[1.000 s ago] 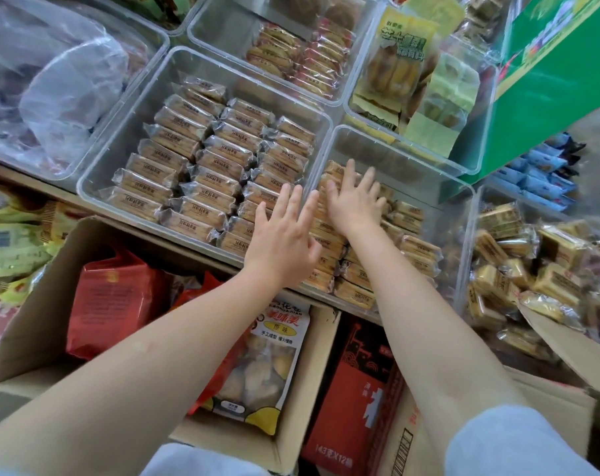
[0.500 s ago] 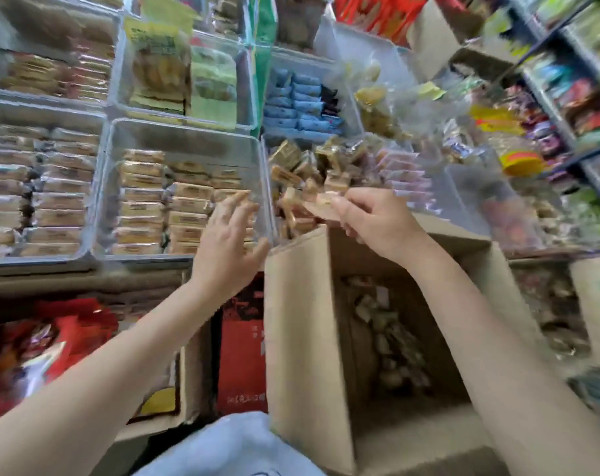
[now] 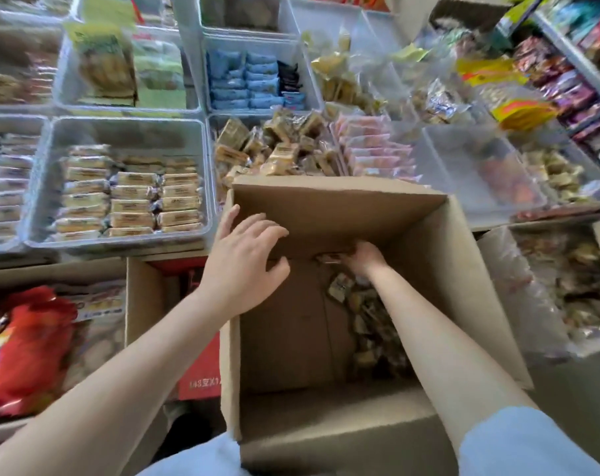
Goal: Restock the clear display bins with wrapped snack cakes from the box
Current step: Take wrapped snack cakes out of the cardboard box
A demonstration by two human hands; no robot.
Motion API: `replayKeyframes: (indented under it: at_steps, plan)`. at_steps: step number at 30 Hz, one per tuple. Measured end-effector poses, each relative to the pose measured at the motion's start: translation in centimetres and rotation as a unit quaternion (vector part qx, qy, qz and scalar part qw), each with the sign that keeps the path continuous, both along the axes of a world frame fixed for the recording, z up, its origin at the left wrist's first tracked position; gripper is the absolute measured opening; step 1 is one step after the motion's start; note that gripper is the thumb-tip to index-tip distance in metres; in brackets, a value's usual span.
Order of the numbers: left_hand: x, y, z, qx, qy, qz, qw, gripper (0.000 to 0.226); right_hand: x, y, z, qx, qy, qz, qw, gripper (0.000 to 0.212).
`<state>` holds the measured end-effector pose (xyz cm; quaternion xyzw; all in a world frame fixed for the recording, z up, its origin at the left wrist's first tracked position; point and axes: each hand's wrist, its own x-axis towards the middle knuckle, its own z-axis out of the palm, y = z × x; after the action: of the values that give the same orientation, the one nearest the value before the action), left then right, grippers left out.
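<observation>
Deep inside the box (image 3: 326,207), the right hand (image 3: 365,257) reaches among loose cakes (image 3: 367,317) piled along the right wall; whether its grip pinches one, cannot tell. Left hand (image 3: 243,259) hovers at the left rim, fingers spread, holding nothing. Bin (image 3: 120,132) of neat rows sits up left. Judgement: cakes light, soft, crushable, film slippery; take by long sides, gently.
</observation>
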<state>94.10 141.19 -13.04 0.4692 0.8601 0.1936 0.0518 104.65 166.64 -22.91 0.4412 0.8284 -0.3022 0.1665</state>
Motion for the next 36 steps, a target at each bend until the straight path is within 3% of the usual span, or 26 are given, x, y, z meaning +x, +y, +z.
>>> replayKeyframes:
  at_steps: [3, 7, 12, 17, 19, 22, 26, 29, 31, 32, 36]
  plan:
    - [0.2, 0.3, -0.3, -0.008, 0.001, 0.006, 1.0, 0.046, 0.0, 1.2, -3.9, -0.008, -0.02, -0.009, 1.0, 0.038]
    - [0.4, 0.6, -0.5, 0.002, 0.013, 0.024, 1.0, 0.047, 0.4, 1.7, -8.5, 0.052, -0.072, 0.072, 0.993, 0.051]
    - [0.6, 1.3, -1.1, -0.005, 0.029, 0.038, 0.999, 0.045, 0.1, 0.7, -9.3, 0.21, -0.111, 0.155, 0.959, 0.038]
    - [0.5, 1.1, -1.0, -0.006, 0.037, 0.039, 0.999, 0.045, -0.3, 0.5, -7.6, 0.208, -0.107, 0.233, 0.944, 0.032]
    - [0.5, 1.1, -0.9, -0.01, 0.038, 0.038, 0.998, 0.047, -0.5, 0.2, -5.8, 0.139, -0.049, 0.214, 0.966, 0.025]
    - [0.5, 0.8, -0.7, -0.007, 0.028, 0.046, 0.999, 0.05, -1.4, -1.1, -1.2, -0.121, 0.051, 0.116, 0.984, 0.022]
    - [0.8, -0.3, 0.7, 0.062, -0.061, 0.088, 0.992, 0.061, -2.1, -3.5, 7.7, -0.416, 0.129, 0.079, 0.897, 0.025]
    - [0.5, -1.6, 2.2, 0.193, -0.201, 0.131, 0.952, 0.062, -2.5, -5.8, 13.4, -0.423, 0.195, 0.134, 0.875, 0.031]
    - [-0.4, -2.6, 4.0, 0.278, -0.334, 0.153, 0.887, 0.056, -3.2, -7.8, 16.1, -0.373, 0.247, 0.147, 0.882, 0.028]
    - [-1.2, -3.4, 4.7, 0.301, -0.383, 0.156, 0.859, 0.052, -3.9, -8.9, 17.1, -0.337, 0.272, 0.155, 0.888, 0.026]
    - [-5.7, -7.6, 5.3, 0.325, -0.475, 0.144, 0.805, 0.056, -7.7, -13.4, 19.0, -0.231, 0.321, 0.185, 0.9, 0.026]
